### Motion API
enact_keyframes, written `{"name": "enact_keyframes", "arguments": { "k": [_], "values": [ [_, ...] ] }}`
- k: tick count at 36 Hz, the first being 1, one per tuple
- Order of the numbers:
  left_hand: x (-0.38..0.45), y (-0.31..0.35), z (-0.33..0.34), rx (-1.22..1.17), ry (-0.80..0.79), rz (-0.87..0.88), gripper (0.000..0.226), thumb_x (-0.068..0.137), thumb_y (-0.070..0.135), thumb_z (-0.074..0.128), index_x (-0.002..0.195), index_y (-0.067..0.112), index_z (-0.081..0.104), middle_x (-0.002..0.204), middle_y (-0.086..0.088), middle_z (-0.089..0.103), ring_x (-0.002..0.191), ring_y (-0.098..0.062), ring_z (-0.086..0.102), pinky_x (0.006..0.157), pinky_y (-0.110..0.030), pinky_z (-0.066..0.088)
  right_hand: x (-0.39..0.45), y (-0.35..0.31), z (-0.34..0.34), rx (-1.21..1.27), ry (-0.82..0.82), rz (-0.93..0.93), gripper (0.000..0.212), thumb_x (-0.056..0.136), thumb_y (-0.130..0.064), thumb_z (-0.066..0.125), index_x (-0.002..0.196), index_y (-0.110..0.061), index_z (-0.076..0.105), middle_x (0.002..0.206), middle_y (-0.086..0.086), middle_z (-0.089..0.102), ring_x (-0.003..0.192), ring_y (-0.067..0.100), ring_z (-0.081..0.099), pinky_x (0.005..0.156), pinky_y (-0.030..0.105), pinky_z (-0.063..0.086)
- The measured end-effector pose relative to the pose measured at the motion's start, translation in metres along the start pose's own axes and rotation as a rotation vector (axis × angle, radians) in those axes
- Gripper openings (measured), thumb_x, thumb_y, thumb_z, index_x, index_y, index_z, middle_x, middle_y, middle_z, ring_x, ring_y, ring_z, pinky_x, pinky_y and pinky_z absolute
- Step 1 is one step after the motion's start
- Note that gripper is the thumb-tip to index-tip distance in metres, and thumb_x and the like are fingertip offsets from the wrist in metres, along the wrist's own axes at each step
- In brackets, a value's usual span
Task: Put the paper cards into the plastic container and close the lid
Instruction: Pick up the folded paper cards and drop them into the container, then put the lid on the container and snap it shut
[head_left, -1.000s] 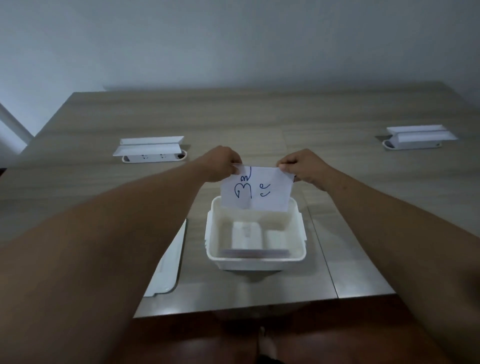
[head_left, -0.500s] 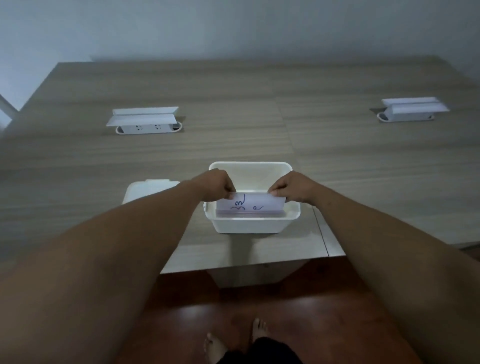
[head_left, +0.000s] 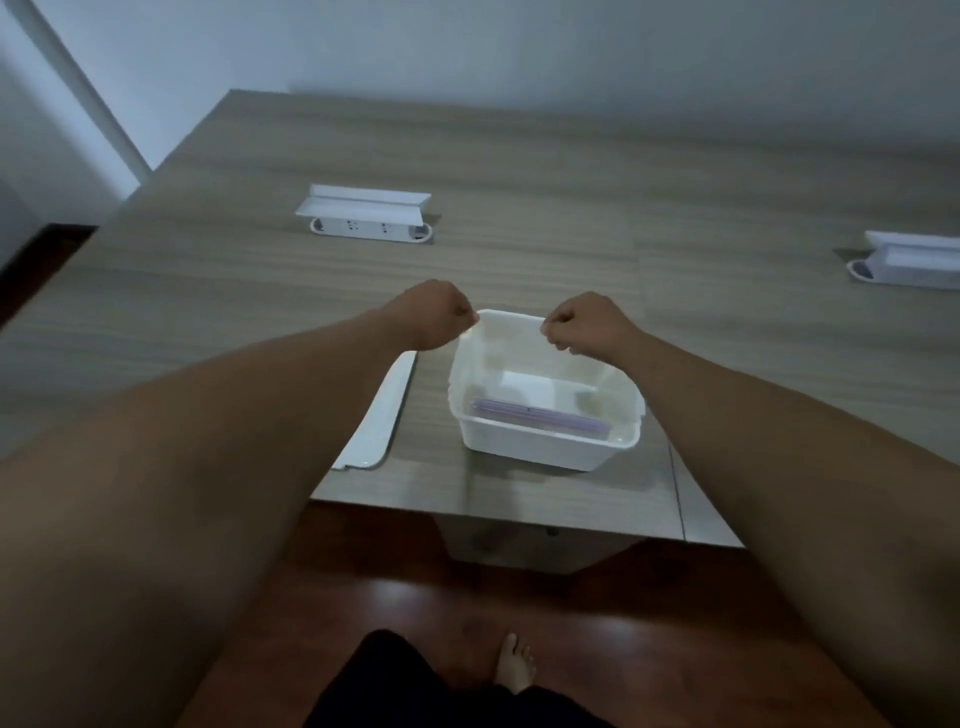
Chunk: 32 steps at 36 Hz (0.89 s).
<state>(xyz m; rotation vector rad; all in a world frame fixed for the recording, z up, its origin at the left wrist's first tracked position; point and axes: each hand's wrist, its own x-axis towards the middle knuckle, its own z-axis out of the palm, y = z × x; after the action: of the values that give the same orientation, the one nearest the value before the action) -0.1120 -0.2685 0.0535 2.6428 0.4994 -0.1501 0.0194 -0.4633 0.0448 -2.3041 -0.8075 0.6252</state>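
Note:
A white plastic container (head_left: 545, 447) stands open near the table's front edge. A stack of paper cards (head_left: 540, 413) stands on edge against its near wall, and a white card lies flat on its bottom. The white lid (head_left: 379, 421) lies on the table just left of the container, partly hidden by my left forearm. My left hand (head_left: 434, 312) hovers above the container's far left corner, fingers closed with nothing in them. Above the far rim, my right hand (head_left: 582, 322) is also closed and holds nothing.
Two white pop-up socket boxes sit in the wooden table (head_left: 208, 291): one (head_left: 366, 215) at the far left, one (head_left: 909, 265) at the right edge. The table's front edge runs just below the container. A bare foot (head_left: 514, 662) shows on the dark floor.
Both hands lowered the written card into the container, let go of it and rose above the far rim. The view has swung to the right and down.

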Motion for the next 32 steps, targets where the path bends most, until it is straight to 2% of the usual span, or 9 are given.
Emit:
{"name": "enact_keyframes", "arguments": {
  "k": [5, 9, 13, 16, 18, 20, 26, 29, 32],
  "values": [
    [-0.011, -0.049, -0.027, 0.013, 0.032, -0.094, 0.036, 0.093, 0.034, 0.052, 0.097, 0.007, 0.076, 0.099, -0.013, 0.075, 0.096, -0.03, 0.066, 0.082, -0.03, 0.047, 0.023, -0.047, 0.03, -0.057, 0.017, -0.079, 0.016, 0.083, -0.017, 0.062, 0.086, -0.009, 0.076, 0.079, 0.005, 0.07, 0.073, 0.014, 0.06, 0.074, 0.026, 0.049],
    [-0.018, -0.102, -0.033, 0.045, 0.02, -0.195, 0.036, 0.093, 0.033, 0.051, 0.096, 0.007, 0.075, 0.104, -0.015, 0.074, 0.098, -0.033, 0.066, 0.086, -0.035, 0.051, 0.044, -0.084, 0.067, 0.025, 0.046, -0.084, 0.021, 0.08, -0.008, 0.058, 0.09, -0.002, 0.075, 0.095, 0.012, 0.075, 0.084, 0.02, 0.066, 0.088, 0.038, 0.055],
    [-0.025, -0.16, -0.022, 0.112, 0.019, -0.278, 0.035, 0.09, 0.03, 0.048, 0.086, 0.005, 0.072, 0.102, -0.02, 0.072, 0.098, -0.039, 0.065, 0.086, -0.039, 0.054, 0.068, -0.115, 0.112, 0.066, 0.055, -0.017, 0.024, 0.08, -0.007, 0.054, 0.092, -0.002, 0.074, 0.098, 0.014, 0.075, 0.092, 0.03, 0.069, 0.087, 0.043, 0.057],
    [-0.029, -0.204, -0.006, 0.155, 0.003, -0.351, 0.036, 0.089, 0.028, 0.044, 0.101, 0.008, 0.071, 0.113, -0.017, 0.069, 0.106, -0.038, 0.063, 0.09, -0.039, 0.052, 0.084, -0.126, 0.152, -0.1, -0.033, 0.049, 0.017, 0.078, -0.006, 0.053, 0.074, 0.002, 0.067, 0.075, 0.019, 0.067, 0.074, 0.036, 0.064, 0.068, 0.038, 0.055],
    [-0.031, -0.232, 0.005, 0.158, -0.021, -0.405, 0.037, 0.087, 0.026, 0.042, 0.106, 0.011, 0.07, 0.116, -0.013, 0.068, 0.108, -0.035, 0.063, 0.089, -0.039, 0.051, 0.094, -0.126, 0.18, -0.2, -0.071, 0.121, 0.02, 0.074, -0.004, 0.052, 0.054, -0.008, 0.047, 0.056, 0.01, 0.049, 0.064, 0.029, 0.05, 0.047, 0.026, 0.036],
    [-0.034, -0.252, 0.017, 0.137, -0.042, -0.456, 0.035, 0.084, 0.023, 0.044, 0.104, 0.012, 0.07, 0.112, -0.012, 0.07, 0.104, -0.034, 0.065, 0.085, -0.037, 0.051, 0.1, -0.12, 0.203, -0.223, -0.091, 0.208, 0.024, 0.074, -0.007, 0.052, 0.054, -0.011, 0.04, 0.055, 0.003, 0.042, 0.064, 0.027, 0.046, 0.044, 0.023, 0.027],
    [-0.04, -0.29, 0.053, 0.047, -0.105, -0.589, 0.032, 0.085, 0.022, 0.047, 0.105, 0.006, 0.065, 0.109, -0.018, 0.069, 0.102, -0.037, 0.066, 0.081, -0.038, 0.05, 0.102, -0.092, 0.261, 0.016, -0.01, 0.512, 0.004, 0.073, -0.011, 0.055, 0.074, -0.008, 0.055, 0.079, 0.01, 0.063, 0.078, 0.032, 0.064, 0.067, 0.036, 0.057],
    [-0.042, -0.299, 0.071, -0.025, -0.12, -0.59, 0.032, 0.089, 0.025, 0.047, 0.114, 0.006, 0.056, 0.116, -0.019, 0.065, 0.108, -0.04, 0.062, 0.086, -0.04, 0.049, 0.103, -0.088, 0.274, 0.091, 0.015, 0.625, 0.005, 0.068, -0.013, 0.053, 0.064, -0.011, 0.051, 0.069, 0.006, 0.058, 0.06, 0.026, 0.059, 0.042, 0.024, 0.042],
    [-0.042, -0.305, 0.082, -0.105, -0.096, -0.558, 0.027, 0.092, 0.02, 0.047, 0.112, 0.003, 0.052, 0.116, -0.022, 0.063, 0.108, -0.042, 0.06, 0.086, -0.041, 0.047, 0.106, -0.089, 0.281, 0.249, 0.064, 0.726, 0.007, 0.064, -0.013, 0.051, 0.068, -0.008, 0.053, 0.072, 0.007, 0.059, 0.066, 0.029, 0.064, 0.058, 0.032, 0.057]
  ]
}}
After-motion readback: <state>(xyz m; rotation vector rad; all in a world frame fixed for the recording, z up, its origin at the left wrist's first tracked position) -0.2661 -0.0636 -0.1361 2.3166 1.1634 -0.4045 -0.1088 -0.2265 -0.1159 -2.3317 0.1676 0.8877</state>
